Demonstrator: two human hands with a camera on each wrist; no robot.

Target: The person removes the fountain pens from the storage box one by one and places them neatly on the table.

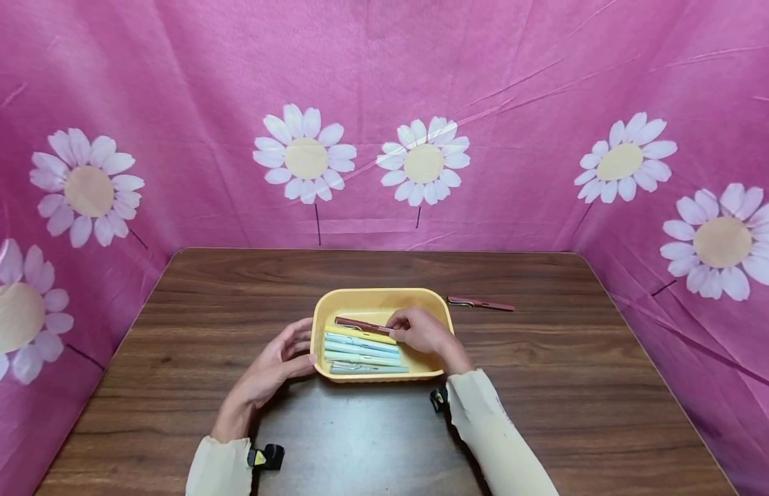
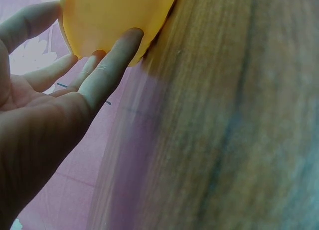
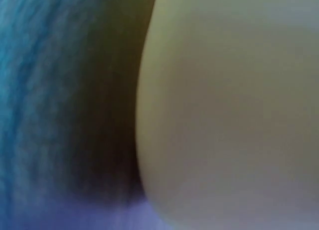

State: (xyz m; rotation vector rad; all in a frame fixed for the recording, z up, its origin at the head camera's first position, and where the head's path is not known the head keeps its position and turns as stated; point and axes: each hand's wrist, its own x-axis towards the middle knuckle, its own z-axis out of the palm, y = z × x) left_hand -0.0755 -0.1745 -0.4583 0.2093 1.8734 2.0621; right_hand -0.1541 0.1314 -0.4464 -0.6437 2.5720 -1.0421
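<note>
A yellow plastic tray [image 1: 381,300] sits on the table with several capped pens laid side by side in it. My right hand [image 1: 424,332] reaches over the tray's right side and pinches one end of a dark red pen [image 1: 362,324]. That pen lies at the back of the row, beside a yellow pen [image 1: 344,332]; pale blue and pale green pens [image 1: 362,349] follow toward the front. With fingers extended, my left hand [image 1: 271,366] touches the tray's left end from outside. The left wrist view shows its fingertips on the tray wall [image 2: 112,21]. Only the tray's outside [image 3: 229,110] fills the right wrist view.
Another dark red pen [image 1: 484,304] lies on the wooden table [image 1: 236,289], just right of the tray's back corner. A pink cloth with white flowers [image 1: 521,138] hangs around the table's back and sides.
</note>
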